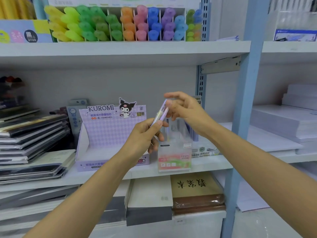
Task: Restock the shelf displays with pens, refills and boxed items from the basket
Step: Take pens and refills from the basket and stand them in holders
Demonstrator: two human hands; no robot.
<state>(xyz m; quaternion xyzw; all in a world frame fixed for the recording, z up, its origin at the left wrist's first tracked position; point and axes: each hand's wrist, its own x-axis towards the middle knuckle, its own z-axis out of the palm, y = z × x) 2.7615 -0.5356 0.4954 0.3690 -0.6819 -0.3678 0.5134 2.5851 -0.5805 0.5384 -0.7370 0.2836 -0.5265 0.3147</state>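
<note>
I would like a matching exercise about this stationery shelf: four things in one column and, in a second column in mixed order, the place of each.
Things:
1. highlighters
2. Kuromi display box
3. pastel pens
4. brown calligraphy book

Places:
A. one level below the Fruit Soda box
B. gripped by the left hand
C. on the upper shelf
D. directly left of the Fruit Soda box

Pairs: 1-C, 2-D, 3-B, 4-A
</note>
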